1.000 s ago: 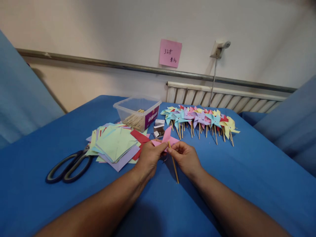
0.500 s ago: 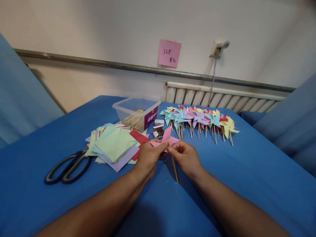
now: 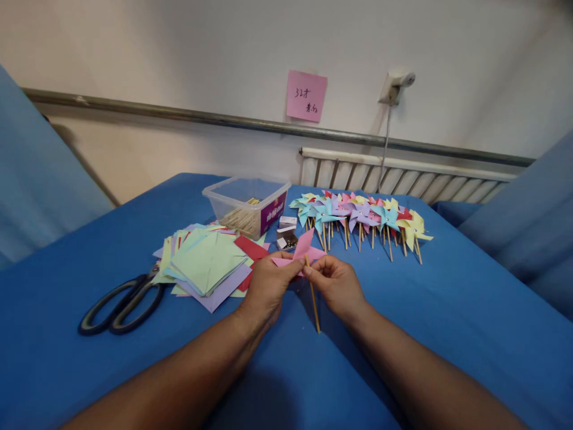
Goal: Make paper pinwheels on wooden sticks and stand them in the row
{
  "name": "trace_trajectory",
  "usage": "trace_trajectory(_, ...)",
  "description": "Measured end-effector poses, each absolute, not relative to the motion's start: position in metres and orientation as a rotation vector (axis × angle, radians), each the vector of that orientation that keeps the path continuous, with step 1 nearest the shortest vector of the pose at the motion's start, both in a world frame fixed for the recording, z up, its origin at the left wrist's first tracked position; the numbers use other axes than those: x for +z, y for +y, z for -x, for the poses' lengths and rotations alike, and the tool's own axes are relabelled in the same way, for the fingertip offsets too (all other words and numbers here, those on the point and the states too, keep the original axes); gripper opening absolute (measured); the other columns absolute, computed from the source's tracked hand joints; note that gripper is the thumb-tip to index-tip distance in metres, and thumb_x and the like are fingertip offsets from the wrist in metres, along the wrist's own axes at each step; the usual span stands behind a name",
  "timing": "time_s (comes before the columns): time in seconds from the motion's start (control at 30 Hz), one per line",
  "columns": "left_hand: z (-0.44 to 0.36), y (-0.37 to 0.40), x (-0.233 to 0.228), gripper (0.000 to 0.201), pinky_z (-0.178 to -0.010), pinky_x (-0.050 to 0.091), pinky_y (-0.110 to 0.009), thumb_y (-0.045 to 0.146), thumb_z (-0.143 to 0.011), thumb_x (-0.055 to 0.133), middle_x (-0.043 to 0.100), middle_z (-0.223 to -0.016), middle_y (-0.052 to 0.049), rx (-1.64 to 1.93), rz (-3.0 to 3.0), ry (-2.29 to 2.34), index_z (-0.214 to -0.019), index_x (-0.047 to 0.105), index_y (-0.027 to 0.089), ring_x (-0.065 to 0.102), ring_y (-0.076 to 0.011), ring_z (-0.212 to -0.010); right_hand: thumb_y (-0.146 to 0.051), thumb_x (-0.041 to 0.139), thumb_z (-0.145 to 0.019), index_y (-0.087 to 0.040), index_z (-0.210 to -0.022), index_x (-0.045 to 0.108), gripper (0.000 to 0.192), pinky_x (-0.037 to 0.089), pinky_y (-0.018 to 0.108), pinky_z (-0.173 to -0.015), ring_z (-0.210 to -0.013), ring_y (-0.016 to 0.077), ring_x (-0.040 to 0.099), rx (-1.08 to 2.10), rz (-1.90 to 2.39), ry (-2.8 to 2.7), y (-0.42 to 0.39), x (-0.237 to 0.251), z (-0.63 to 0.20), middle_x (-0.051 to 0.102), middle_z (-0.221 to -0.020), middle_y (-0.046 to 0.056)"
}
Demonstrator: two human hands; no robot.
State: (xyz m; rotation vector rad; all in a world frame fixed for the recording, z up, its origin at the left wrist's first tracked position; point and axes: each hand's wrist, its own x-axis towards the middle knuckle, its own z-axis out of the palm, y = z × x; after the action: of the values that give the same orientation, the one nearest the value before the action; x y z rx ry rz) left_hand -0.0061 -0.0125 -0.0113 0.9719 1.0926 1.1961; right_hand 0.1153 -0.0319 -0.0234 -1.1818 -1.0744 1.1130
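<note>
You're at a makeshift craft station in a plain room, prob. institutional or dorm-like. Signs: bare off-white wall w/ a metal rail (image 3: 179,113) running along it, a white radiator (image 3: 403,179) below, a wall socket (image 3: 396,83) w/ cord, and a pink sticky note (image 3: 306,95) w/ handwriting stuck up. The counter (image 3: 447,310) is draped in blue cloth & covered w/ craft supplies: paper squares (image 3: 206,263), scissors (image 3: 120,301), a stick tub (image 3: 246,203), rows of finished pinwheels (image 3: 358,215).
</note>
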Motion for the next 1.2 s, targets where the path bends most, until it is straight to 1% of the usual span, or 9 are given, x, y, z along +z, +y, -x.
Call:
trace_trajectory(0.3, 0.006, -0.014, -0.007, 0.024, -0.054, 0.041, -0.022, 0.032, -0.063, 0.077, 0.062, -0.06, -0.001, 1.204, -0.991, 1.074, -0.07, 0.063, 0.013, 0.054, -0.0101, -0.054, -0.043, 0.073, -0.064, -0.017, -0.059, 0.054, 0.033, 0.027, 0.022, -0.048, -0.049, 0.0069, 0.036, 1.107, 1.189, -1.078, -0.032, -0.022, -0.116, 0.048, -0.052, -0.005)
trace_trajectory(0.63, 0.006, -0.013, -0.008, 0.024, -0.057, 0.042, -0.022, 0.03, -0.06, 0.078, 0.064, -0.062, -0.002, 1.212, -1.016, 1.072, -0.071, 0.065, 0.013, 0.056, -0.011, -0.057, -0.042, 0.072, -0.065, -0.016, -0.06, 0.055, 0.031, 0.027, 0.022, -0.048, -0.048, 0.0066, 0.035, 1.103, 1.206, -1.083, -0.031, -0.023, -0.116, 0.047, -0.051, -0.006)
trace_trajectory(0.8, 0.006, -0.014, -0.008, 0.027, -0.061, 0.044, -0.024, 0.034, -0.063, 0.077, 0.064, -0.066, -0.002, 1.216, -1.029, 1.04, -0.076, 0.065, 0.013, 0.057, -0.0117, -0.061, -0.038, 0.07, -0.066, -0.017, -0.06, 0.054, 0.027, 0.03, 0.022, -0.049, -0.049, 0.0072, 0.039, 1.075, 1.172, -1.078, -0.032, -0.023, -0.116, 0.05, -0.053, -0.006)
trace_trajectory(0.9, 0.007, -0.014, -0.007, 0.029, -0.06, 0.043, -0.023, 0.035, -0.063, 0.077, 0.064, -0.068, -0.002, 1.202, -1.075, 1.032, -0.077, 0.066, 0.012, 0.056, -0.0115, -0.061, -0.034, 0.068, -0.068, -0.017, -0.062, 0.055, 0.023, 0.032, 0.022, -0.05, -0.05, 0.0076, 0.041, 1.049, 1.173, -1.085, -0.035, -0.022, -0.115, 0.051, -0.054, -0.005)
trace_trajectory(1.03, 0.007, -0.014, -0.005, 0.03, -0.059, 0.043, -0.023, 0.034, -0.06, 0.079, 0.064, -0.068, -0.002, 1.201, -1.121, 1.084, -0.078, 0.066, 0.013, 0.056, -0.0123, -0.061, -0.031, 0.068, -0.07, -0.018, -0.064, 0.055, 0.019, 0.034, 0.022, -0.051, -0.051, 0.0079, 0.042, 1.023, 1.192, -1.108, -0.038, -0.021, -0.114, 0.052, -0.056, -0.005)
trace_trajectory(1.2, 0.006, -0.015, 0.0, 0.031, -0.061, 0.044, -0.024, 0.033, -0.058, 0.08, 0.065, -0.069, -0.002, 1.189, -1.121, 1.091, -0.077, 0.066, 0.013, 0.058, -0.0135, -0.063, -0.03, 0.069, -0.069, -0.018, -0.068, 0.054, 0.019, 0.035, 0.023, -0.051, -0.051, 0.0083, 0.044, 1.023, 1.17, -1.116, -0.039, -0.021, -0.115, 0.054, -0.058, -0.005)
